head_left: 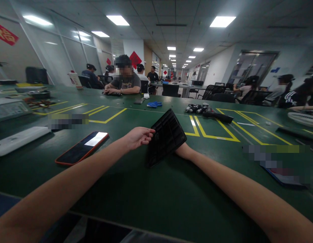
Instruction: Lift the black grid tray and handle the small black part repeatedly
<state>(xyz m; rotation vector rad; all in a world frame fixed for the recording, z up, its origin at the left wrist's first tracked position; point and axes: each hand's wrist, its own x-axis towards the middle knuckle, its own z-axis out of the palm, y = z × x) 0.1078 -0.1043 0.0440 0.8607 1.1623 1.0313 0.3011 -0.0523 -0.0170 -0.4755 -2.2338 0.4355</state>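
A thin black rectangular tray [166, 138] with a grid of shallow compartments is held tilted above the green table [116, 189]. My right hand [183, 151] grips its lower right side from behind, and most of those fingers are hidden by the tray. At its left side my left hand [138, 137] has the fingers curled and the fingertips pinched together, overlapping the tray's face. Whether something small sits between those fingertips I cannot make out. To the left of it lies a phone [82, 148] with an orange edge and a bright patch on its screen.
A blue glove [154, 104] and black cabled parts [198, 108] lie farther back. Yellow tape [217, 137] marks rectangles on the table. A white device [21, 140] is at left, a dark blue flat item [283, 177] at right. Across the table sits a person [130, 81].
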